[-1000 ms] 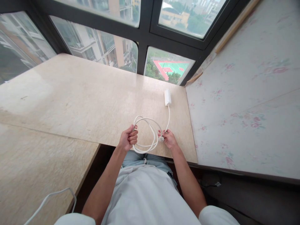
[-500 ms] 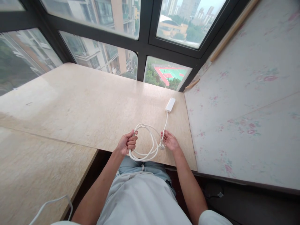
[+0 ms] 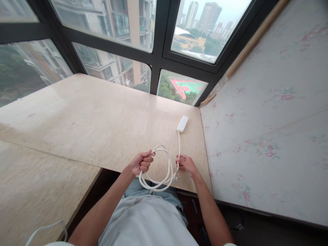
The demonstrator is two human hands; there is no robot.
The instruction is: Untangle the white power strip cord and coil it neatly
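A white power cord (image 3: 167, 169) is looped into a coil over the near edge of the beige stone sill (image 3: 102, 123). My left hand (image 3: 140, 163) is closed round the left side of the coil. My right hand (image 3: 186, 164) pinches the cord at the coil's right side, close to the plug that hangs there. From my right hand the cord runs straight up to a small white power strip (image 3: 182, 123) that lies flat on the sill near the right wall.
Dark-framed windows (image 3: 159, 51) rise behind the sill. A wall with floral paper (image 3: 263, 130) stands on the right. A lower beige slab (image 3: 33, 191) lies at the left, with another white cable (image 3: 43, 230) at its near edge.
The power strip has turned and slid nearer to the coil. Both hands have kept their grip on the cord, and the camera has tilted up.
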